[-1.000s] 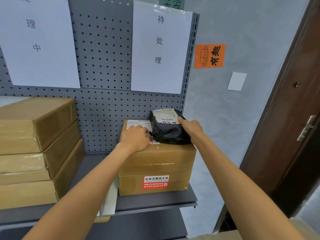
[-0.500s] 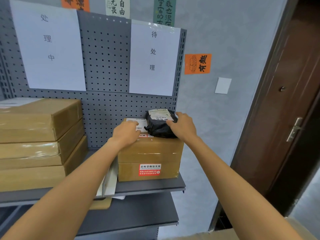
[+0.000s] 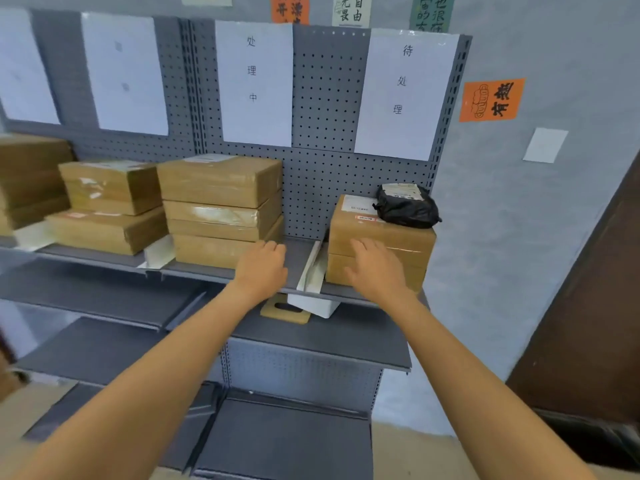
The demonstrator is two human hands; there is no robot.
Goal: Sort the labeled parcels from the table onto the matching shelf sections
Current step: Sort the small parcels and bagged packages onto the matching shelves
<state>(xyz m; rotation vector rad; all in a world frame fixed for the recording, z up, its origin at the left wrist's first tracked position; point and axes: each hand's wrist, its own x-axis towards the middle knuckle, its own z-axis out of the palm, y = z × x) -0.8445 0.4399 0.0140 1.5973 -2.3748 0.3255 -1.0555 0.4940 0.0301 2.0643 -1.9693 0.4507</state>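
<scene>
A small black bagged parcel with a white label lies on top of a brown cardboard box at the right end of the grey shelf, under a white paper sign. My left hand hovers in front of the shelf edge with relaxed fingers and holds nothing. My right hand is in front of the brown box, fingers loosely spread, also holding nothing. A stack of three brown boxes sits in the section to the left under another sign.
More brown boxes fill the left sections. White dividers separate the sections. A lower grey shelf holds a white box with a tan lid. A dark wooden door stands at the right.
Both hands let go of the black parcel and drew back and down from the box top. The view has pulled away, showing more of the shelf to the left.
</scene>
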